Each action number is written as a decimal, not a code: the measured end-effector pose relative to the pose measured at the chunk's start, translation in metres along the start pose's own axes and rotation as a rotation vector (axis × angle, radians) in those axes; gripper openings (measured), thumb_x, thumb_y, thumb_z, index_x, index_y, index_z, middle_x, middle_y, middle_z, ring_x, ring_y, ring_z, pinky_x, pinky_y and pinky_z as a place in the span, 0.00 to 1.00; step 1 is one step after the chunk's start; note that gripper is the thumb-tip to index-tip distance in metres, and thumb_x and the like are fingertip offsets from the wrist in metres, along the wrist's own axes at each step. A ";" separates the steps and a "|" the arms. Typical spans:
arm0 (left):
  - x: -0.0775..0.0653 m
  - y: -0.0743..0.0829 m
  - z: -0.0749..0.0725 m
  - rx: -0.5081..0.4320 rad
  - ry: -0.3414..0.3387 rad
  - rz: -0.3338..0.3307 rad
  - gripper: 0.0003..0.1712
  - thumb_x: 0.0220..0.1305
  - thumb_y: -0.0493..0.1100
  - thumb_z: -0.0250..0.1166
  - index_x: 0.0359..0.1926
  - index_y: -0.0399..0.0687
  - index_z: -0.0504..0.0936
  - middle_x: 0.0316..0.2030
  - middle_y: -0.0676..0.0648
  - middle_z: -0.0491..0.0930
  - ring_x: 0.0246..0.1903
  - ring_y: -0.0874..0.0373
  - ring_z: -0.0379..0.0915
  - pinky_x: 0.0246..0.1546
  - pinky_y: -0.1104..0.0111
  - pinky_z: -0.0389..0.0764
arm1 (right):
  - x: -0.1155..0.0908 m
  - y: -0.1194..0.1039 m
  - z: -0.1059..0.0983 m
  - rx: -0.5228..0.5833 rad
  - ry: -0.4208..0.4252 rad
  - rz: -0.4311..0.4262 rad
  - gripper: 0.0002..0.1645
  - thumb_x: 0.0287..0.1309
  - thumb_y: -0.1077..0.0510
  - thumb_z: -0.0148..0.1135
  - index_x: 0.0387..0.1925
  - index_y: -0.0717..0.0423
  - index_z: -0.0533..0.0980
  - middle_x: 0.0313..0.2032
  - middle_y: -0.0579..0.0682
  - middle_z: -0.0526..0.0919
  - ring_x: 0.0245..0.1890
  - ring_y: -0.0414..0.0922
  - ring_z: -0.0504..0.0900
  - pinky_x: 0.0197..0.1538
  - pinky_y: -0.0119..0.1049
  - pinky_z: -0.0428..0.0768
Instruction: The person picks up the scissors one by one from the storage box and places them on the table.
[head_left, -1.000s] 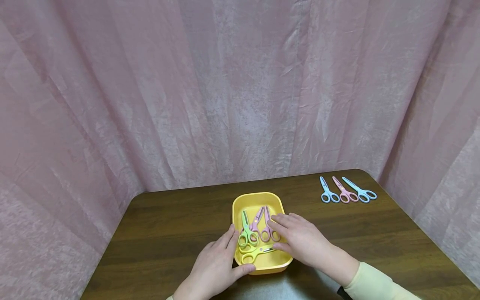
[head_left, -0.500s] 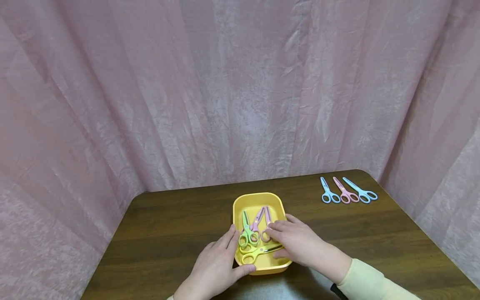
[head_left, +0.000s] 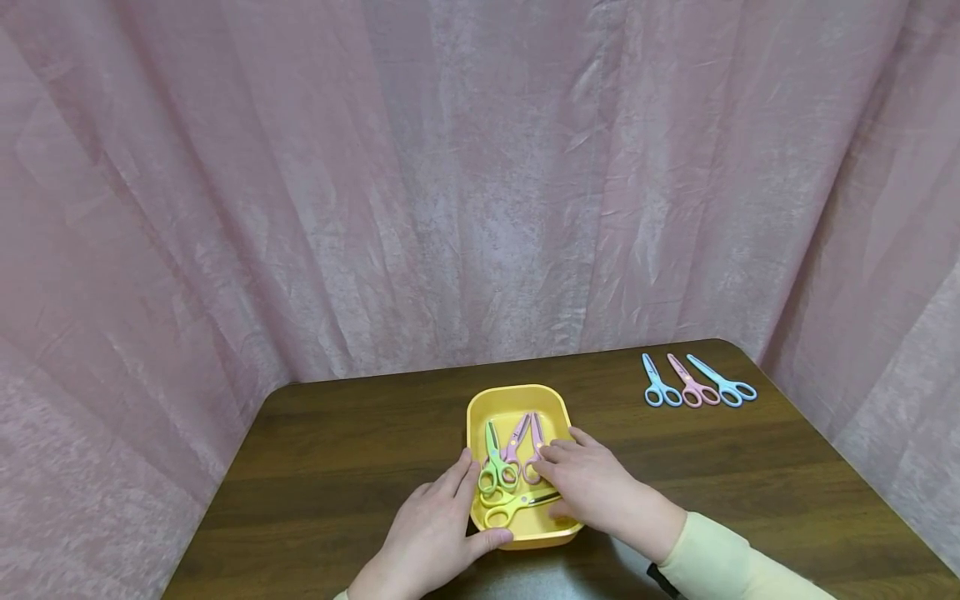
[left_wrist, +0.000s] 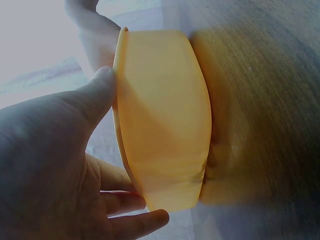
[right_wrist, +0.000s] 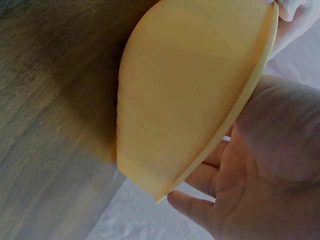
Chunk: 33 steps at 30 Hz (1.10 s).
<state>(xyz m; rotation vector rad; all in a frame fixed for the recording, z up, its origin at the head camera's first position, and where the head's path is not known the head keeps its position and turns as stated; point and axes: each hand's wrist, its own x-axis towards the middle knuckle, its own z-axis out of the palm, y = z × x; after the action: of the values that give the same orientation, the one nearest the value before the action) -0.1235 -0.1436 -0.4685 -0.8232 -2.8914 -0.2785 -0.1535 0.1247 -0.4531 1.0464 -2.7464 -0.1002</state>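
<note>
A yellow plastic tray (head_left: pixel 517 395) holds several scissors: a green pair (head_left: pixel 492 454), a yellow pair (head_left: pixel 510 505), and light purple pairs (head_left: pixel 517 433) behind them. My left hand (head_left: pixel 435 521) rests at its near left corner, fingers straight along the left side and thumb on the near rim. In the left wrist view that thumb touches the rim of the tray (left_wrist: pixel 160 100). My right hand (head_left: pixel 600 483) reaches over the right rim, fingertips at the handles of the right purple scissors (head_left: pixel 531 471). Whether they pinch anything is hidden; the right wrist view shows mainly the tray's outer wall (right_wrist: pixel 185 90).
At the far right of the dark wooden table (head_left: pixel 360 433), blue scissors (head_left: pixel 654 379), pink scissors (head_left: pixel 690 382) and another blue pair (head_left: pixel 723 382) lie in a row, blades pointing away. A pink curtain (head_left: pixel 480 183) hangs behind the table and at both sides.
My right hand has shifted slightly left and down into the tray, its fingers closer over the right purple scissors. The yellow scissors' blade shows more. My left hand has stayed put.
</note>
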 end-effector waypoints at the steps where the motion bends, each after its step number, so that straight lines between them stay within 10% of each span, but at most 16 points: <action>1: 0.000 0.000 0.000 -0.001 0.002 0.001 0.61 0.69 0.81 0.62 0.80 0.35 0.72 0.81 0.36 0.67 0.74 0.44 0.73 0.64 0.46 0.81 | 0.001 0.000 0.001 -0.005 -0.006 0.007 0.35 0.49 0.42 0.89 0.55 0.53 0.88 0.55 0.52 0.90 0.58 0.52 0.86 0.72 0.60 0.76; 16: -0.001 0.000 0.001 -0.008 0.003 -0.001 0.61 0.69 0.82 0.61 0.80 0.35 0.72 0.81 0.37 0.67 0.74 0.44 0.73 0.64 0.46 0.82 | 0.007 -0.007 0.007 -0.100 -0.045 0.074 0.22 0.42 0.46 0.89 0.36 0.51 0.87 0.31 0.44 0.86 0.41 0.46 0.88 0.73 0.58 0.75; 33: -0.001 0.000 0.001 -0.021 0.008 -0.004 0.61 0.69 0.81 0.64 0.80 0.35 0.72 0.81 0.36 0.67 0.74 0.44 0.73 0.65 0.46 0.81 | 0.008 -0.010 0.008 -0.125 -0.047 0.066 0.18 0.42 0.52 0.89 0.34 0.50 0.88 0.27 0.45 0.84 0.33 0.47 0.87 0.73 0.58 0.74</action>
<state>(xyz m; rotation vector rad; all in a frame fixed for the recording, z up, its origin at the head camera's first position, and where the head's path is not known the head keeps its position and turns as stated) -0.1229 -0.1434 -0.4693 -0.8177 -2.8875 -0.3122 -0.1543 0.1119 -0.4607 0.9315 -2.7718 -0.2862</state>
